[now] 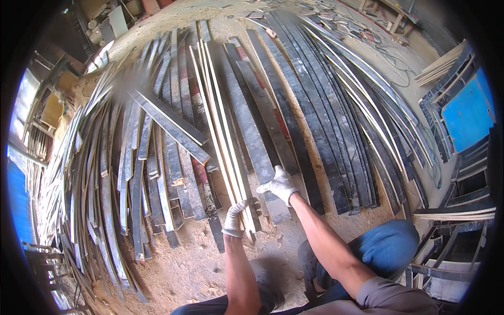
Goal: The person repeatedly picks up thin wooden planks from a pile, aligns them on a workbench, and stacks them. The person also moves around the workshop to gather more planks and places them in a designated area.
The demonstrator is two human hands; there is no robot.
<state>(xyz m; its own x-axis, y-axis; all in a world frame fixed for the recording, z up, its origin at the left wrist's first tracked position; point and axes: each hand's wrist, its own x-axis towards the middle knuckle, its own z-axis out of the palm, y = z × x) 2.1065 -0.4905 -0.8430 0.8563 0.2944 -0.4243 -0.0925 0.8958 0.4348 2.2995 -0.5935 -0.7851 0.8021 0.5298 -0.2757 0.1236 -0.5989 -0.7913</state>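
Note:
My left hand [238, 219], in a pale work glove, is closed around the near end of a few narrow wooden strips [218, 123] standing on edge, their pale sides up. Just to the right, my gloved right hand [280, 185] rests on a long dark-faced board [251, 142] near its close end. The thumb points left and the fingers stretch away from me; their tips are partly hard to make out. Another dark board [268, 115] lies right beside it, partly under the right hand's side.
Many long dark strips [113, 189] lie piled to the left, with two shorter pieces [170, 128] crosswise on top. More dark boards [325, 121] fan out on the right. A blue panel [469, 113] and dark frames [451, 252] stand at the right edge. Sawdust covers the floor [194, 268].

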